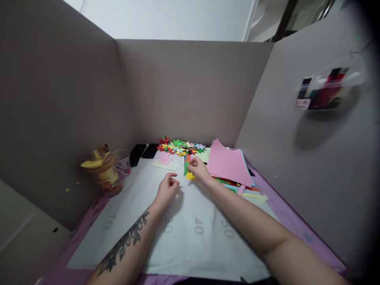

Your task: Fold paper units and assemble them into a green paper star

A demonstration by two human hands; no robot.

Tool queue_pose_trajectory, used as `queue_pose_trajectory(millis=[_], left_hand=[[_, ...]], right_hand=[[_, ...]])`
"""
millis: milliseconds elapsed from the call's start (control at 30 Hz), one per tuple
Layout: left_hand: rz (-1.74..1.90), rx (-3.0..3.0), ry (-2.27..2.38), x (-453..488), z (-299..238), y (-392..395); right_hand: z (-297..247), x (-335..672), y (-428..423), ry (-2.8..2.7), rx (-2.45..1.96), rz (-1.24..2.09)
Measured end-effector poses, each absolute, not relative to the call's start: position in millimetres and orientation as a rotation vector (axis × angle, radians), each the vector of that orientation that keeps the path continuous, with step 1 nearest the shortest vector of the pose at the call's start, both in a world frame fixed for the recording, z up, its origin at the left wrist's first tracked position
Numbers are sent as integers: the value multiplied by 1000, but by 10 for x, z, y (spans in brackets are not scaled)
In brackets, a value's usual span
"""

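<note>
My right hand (198,168) reaches to a small stack of coloured paper squares (188,168) near the back of the white mat (166,233), its fingers pinched on the top pieces. My left hand (168,187) rests on the mat just in front and to the left, fingers loosely curled with nothing visible in them. Behind the squares lies a row of folded paper stars (180,147) in several colours. A pile of larger sheets, pink on top (228,163), lies to the right of my right hand.
Grey partition walls enclose the desk on three sides. A yellow-lidded cup (103,171) and a clear container (123,161) stand at the left. Two black phones (143,151) lie at the back left. Pale paper scraps (165,161) lie nearby. A clear pocket (325,90) hangs on the right wall.
</note>
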State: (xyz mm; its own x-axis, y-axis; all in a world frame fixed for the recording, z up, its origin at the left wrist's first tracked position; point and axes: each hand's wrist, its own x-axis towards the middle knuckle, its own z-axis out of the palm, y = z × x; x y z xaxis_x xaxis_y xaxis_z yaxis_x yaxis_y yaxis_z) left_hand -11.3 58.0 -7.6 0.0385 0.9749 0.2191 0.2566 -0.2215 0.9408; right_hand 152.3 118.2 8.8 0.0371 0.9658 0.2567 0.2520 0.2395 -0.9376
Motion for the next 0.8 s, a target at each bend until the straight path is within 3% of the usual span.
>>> queue_pose_trajectory(millis=[67,267,800], left_hand=[[1219,1546,1327,-153,-101,622],[1107,1664,1325,-179,-107,591],[972,1900,1328,-114,-100,488]], right_hand=[[110,1484,1544,-1554,-1434,572],[-93,1301,2149,-1721,-1663,480],[-203,1254,2019,-2194,-1799,242]])
